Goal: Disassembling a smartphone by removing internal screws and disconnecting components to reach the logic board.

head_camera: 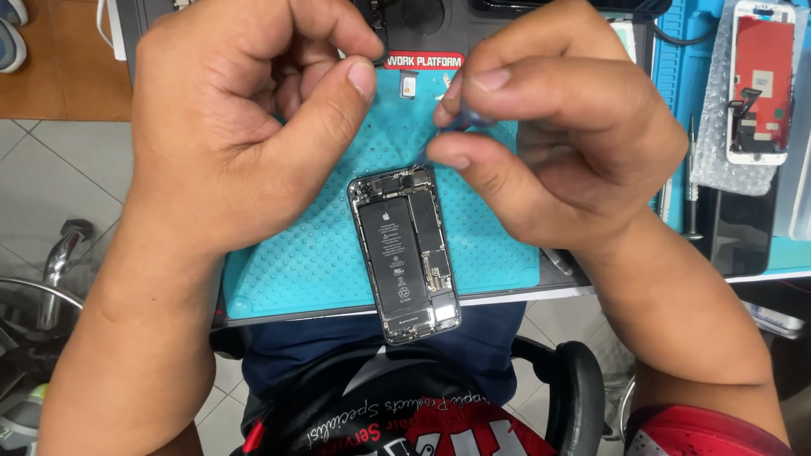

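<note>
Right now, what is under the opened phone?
The opened phone lies on a turquoise studded mat, its lower end overhanging the table edge above the lap. What the mat looks like directly beneath it is covered.

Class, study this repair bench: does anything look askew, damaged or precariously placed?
The opened phone, screen off and insides bare, lies tilted with its lower end overhanging the teal mat and bench edge. Nothing looks spilled or broken.
</note>
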